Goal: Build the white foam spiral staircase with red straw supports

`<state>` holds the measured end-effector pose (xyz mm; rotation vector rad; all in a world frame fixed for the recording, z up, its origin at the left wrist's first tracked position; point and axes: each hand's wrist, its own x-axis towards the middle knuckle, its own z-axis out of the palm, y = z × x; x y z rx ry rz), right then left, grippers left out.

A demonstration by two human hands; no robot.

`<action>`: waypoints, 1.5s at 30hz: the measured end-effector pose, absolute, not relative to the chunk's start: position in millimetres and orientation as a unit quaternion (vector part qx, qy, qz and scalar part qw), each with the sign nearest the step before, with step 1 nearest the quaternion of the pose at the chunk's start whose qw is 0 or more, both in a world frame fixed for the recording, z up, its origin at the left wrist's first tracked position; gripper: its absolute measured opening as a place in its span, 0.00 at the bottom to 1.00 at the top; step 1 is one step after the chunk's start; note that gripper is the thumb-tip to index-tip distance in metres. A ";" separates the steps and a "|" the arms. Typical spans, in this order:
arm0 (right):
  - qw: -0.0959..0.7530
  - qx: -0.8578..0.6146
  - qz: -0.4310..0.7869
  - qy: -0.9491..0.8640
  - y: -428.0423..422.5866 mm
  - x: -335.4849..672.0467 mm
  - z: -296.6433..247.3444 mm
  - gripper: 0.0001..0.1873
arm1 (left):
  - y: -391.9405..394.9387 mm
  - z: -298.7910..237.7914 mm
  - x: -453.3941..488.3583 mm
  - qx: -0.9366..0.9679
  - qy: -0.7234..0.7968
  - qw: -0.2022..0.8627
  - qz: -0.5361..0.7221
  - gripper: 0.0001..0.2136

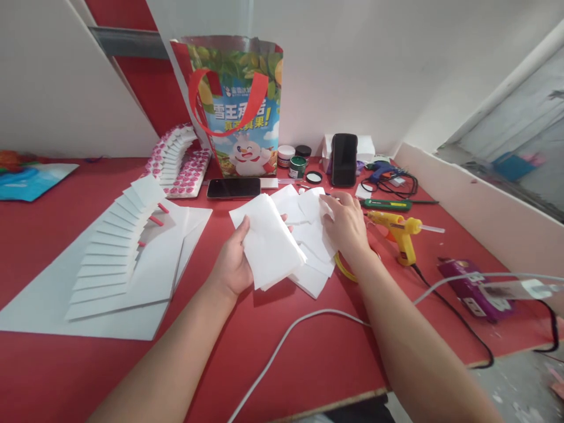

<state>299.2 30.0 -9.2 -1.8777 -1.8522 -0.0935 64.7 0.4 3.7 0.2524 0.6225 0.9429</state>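
My left hand grips a stack of white paper pieces, thumb on top, lifted slightly over the red table. My right hand rests palm down on a loose pile of white paper pieces just to the right, its fingers curled over the sheets near a thin dark stick. A yellow ring shows under my right wrist. To the left lies a white paper staircase model with red straws, on large white sheets.
A yellow hot glue gun with black cord stands right of my right hand. Two phones, small paint jars, a printed shopping bag, a purple power strip and a white cable lie around. The table edge is near.
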 end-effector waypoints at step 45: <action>0.345 -0.575 0.472 -0.572 -8.3 230.4 22.9 0.20 | -5.2 -3.5 74.7 0.218 0.376 0.789 0.434 0.13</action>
